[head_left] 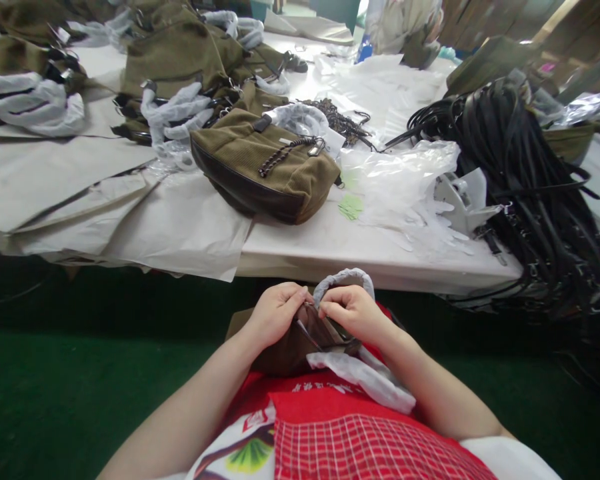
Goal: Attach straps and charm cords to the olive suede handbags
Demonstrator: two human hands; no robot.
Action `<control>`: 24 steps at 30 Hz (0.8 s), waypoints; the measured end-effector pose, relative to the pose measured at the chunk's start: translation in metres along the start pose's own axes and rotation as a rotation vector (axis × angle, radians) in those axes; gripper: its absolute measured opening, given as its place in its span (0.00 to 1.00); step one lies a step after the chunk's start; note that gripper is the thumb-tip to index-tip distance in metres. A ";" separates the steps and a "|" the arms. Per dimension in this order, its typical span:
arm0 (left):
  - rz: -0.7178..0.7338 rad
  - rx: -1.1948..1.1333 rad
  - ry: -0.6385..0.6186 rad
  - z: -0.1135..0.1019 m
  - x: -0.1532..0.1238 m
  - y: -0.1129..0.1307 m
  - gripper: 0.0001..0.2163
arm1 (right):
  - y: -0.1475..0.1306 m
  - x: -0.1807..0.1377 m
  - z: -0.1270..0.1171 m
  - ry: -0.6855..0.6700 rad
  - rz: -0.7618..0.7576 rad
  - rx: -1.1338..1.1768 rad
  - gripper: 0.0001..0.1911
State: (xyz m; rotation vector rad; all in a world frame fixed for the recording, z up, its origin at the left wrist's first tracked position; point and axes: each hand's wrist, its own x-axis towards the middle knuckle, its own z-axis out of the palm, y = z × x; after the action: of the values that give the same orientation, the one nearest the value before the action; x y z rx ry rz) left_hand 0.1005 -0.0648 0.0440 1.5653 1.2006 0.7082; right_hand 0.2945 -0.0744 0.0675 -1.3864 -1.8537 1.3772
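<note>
A brown-olive bag (290,347) rests on my lap against a red apron (340,427), below the table edge. My left hand (275,312) grips the bag's top edge on the left. My right hand (353,313) pinches the same opening on the right, close to a handle wrapped in white foam (343,277). A strip of clear plastic wrap (365,377) trails from the bag over the apron. Both hands nearly touch at the bag's mouth.
On the white table (330,250) lies an olive canvas bag (263,167) with a braided pull. More olive bags with foam-wrapped handles (180,60) pile up behind. Black straps (535,167) heap at the right, clear plastic bags (400,180) in between. Green floor (80,393) lies below.
</note>
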 end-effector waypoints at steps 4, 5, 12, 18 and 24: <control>0.009 0.004 0.009 0.001 0.000 0.000 0.18 | -0.003 0.000 -0.001 0.017 0.002 0.018 0.12; 0.012 0.005 0.010 0.001 0.000 -0.001 0.18 | -0.003 -0.001 -0.001 0.019 0.004 0.017 0.12; 0.014 0.009 0.010 0.000 -0.001 -0.001 0.19 | -0.002 0.001 0.003 0.003 -0.008 -0.009 0.12; 0.071 0.061 -0.028 -0.005 -0.003 0.002 0.14 | -0.001 0.003 0.007 0.024 -0.020 -0.186 0.12; 0.127 0.265 0.027 -0.012 -0.012 0.007 0.09 | -0.001 0.004 0.019 0.046 0.013 -0.316 0.14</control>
State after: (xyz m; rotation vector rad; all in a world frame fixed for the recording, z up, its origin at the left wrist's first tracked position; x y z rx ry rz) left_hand 0.0889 -0.0723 0.0562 1.8693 1.2630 0.6743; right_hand 0.2769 -0.0795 0.0602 -1.5669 -2.1019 1.0800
